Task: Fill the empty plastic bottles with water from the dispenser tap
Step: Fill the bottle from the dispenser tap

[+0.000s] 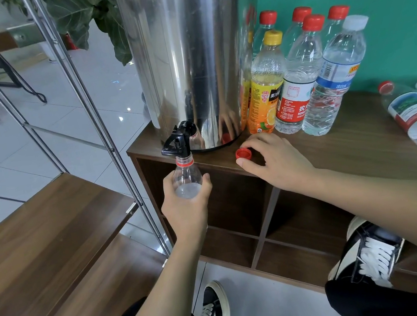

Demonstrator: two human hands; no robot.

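1. Left hand [185,204] gripped the uncapped plastic bottle [186,177], fingers and thumb curled round its body, holding it upright with its mouth directly under the black tap [179,142] at the front left corner of the cabinet top [361,147].
2. Right hand [273,160] rested on the cabinet top near its front edge, fingers loosely bent, thumb and fingertips beside the red cap [243,153]; whether they touched it could not be told.
3. Water appeared low in the bottle, so filling was judged to be at an early stage.
4. For a clean fill, the bottle neck had to remain centred and vertical beneath the spout of the steel dispenser [188,61].
5. Capped bottles [300,72] stood near the back edge, beside the dispenser.
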